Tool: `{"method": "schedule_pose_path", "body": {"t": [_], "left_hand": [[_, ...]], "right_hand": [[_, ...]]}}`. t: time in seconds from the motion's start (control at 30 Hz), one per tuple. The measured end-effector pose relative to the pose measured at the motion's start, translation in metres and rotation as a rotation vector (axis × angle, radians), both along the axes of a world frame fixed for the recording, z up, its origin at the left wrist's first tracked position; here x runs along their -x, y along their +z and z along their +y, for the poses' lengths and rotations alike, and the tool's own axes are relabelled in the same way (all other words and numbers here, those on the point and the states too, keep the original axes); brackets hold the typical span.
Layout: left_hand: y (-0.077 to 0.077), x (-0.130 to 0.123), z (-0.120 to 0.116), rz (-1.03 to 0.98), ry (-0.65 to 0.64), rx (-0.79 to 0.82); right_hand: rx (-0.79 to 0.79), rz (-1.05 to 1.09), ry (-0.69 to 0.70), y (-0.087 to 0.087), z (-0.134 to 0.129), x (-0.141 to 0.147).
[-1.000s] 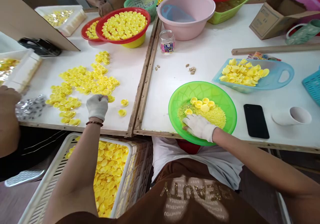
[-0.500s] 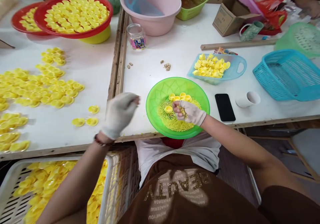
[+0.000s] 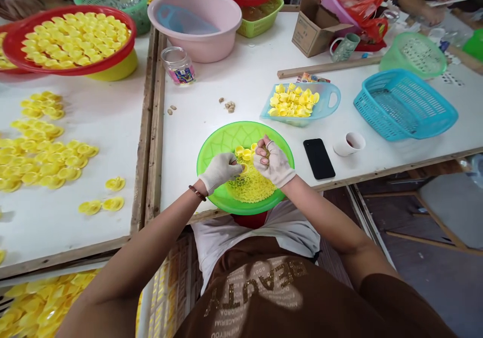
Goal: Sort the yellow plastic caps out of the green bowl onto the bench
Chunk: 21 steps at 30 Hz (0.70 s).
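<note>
White table [image 3: 226, 76] under green bowl [image 3: 211, 152]: left hand [image 3: 219, 172] pinches a light, stiff cap [image 3: 243, 167] by its rim; right hand [image 3: 273, 161] bunches its fingers together.

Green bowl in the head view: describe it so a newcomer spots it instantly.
At the near edge of the white table, right in front of the person, sits a round bright green plastic bowl. The gloved left hand and gloved right hand are over it. Unlike the pale blue tray of yellow caps nearby, it holds a heap of small yellow pieces.

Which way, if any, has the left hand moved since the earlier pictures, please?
Yes, rightward: the left hand crossed the wooden table edge to the green bowl.
</note>
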<state>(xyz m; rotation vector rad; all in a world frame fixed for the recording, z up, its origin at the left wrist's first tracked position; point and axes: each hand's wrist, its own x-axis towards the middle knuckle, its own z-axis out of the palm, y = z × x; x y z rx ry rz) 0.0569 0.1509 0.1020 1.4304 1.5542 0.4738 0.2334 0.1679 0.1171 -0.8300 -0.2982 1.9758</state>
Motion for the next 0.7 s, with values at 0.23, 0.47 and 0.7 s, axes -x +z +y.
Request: {"method": "schedule_pose_path", "body": {"t": [0.23,0.47,0.7], "left_hand": [[0.005,-0.021,-0.03,-0.606,0.239,0.122],[0.003,-0.025,-0.032,-0.629,0.29,0.092],[0.001,-0.024,-0.033,-0.618,0.299,0.047]], "right_hand": [[-0.244,-0.113,-0.184,0.02,-0.007,0.019],[-0.318,-0.196,-0.201,0.018,-0.009,0.023],[-0.328,-0.185,-0.196,0.017,-0.008,0.018]]}}
